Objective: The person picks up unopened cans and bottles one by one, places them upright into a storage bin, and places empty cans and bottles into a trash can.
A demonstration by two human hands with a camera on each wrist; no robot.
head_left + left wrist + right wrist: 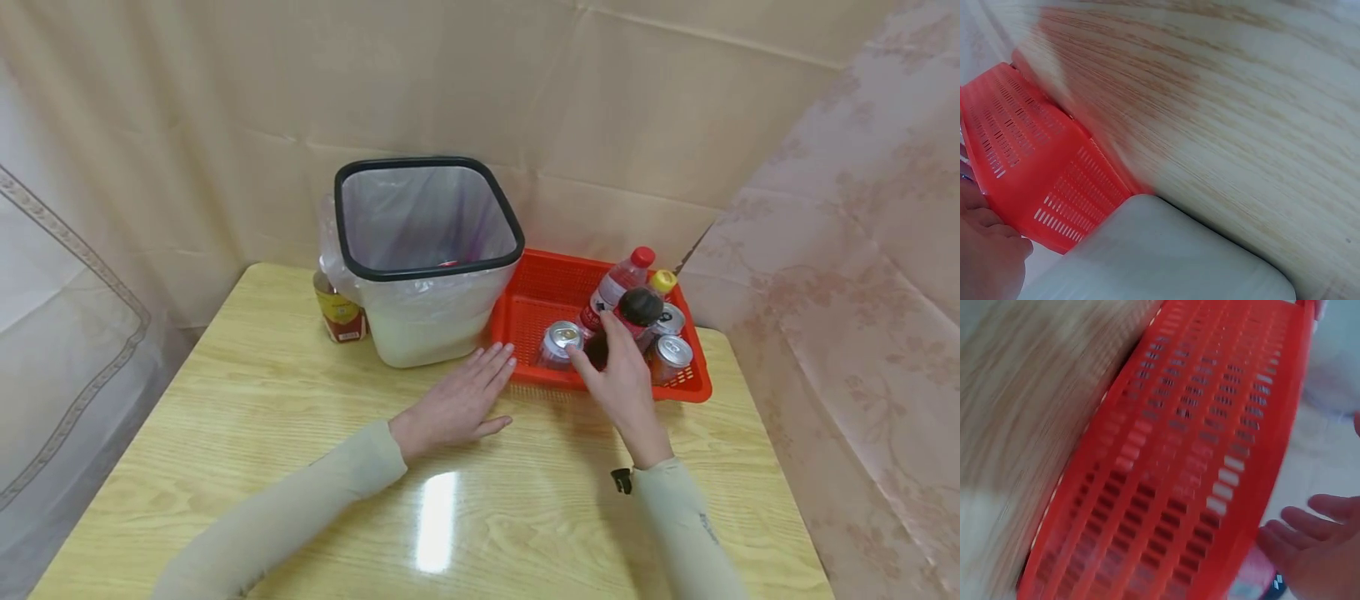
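Note:
A red plastic basket (pixel 536 279) holds several drinks bottles and cans. My left hand (pixel 459 402) lies flat with straight fingers, its tips at the basket's front left corner. Over the front rim, my right hand (pixel 624 392) reaches in with thumb and fingers apart. Its thumb is by a silver-topped can (pixel 562 336), and its fingers are close to a dark-topped bottle (pixel 640 307). Whether they touch either is unclear. Behind them stands a red-capped bottle (pixel 617 283). In the right wrist view, the right hand's fingers are loosely bent above the basket's rim.
A white bin (pixel 420 325) with a black rim and clear liner stands left of the basket, with something red inside. Left of the bin is a bottle with a yellow label (pixel 339 310). More cans (pixel 673 352) and a yellow-capped bottle (pixel 663 282) fill the basket's right side.

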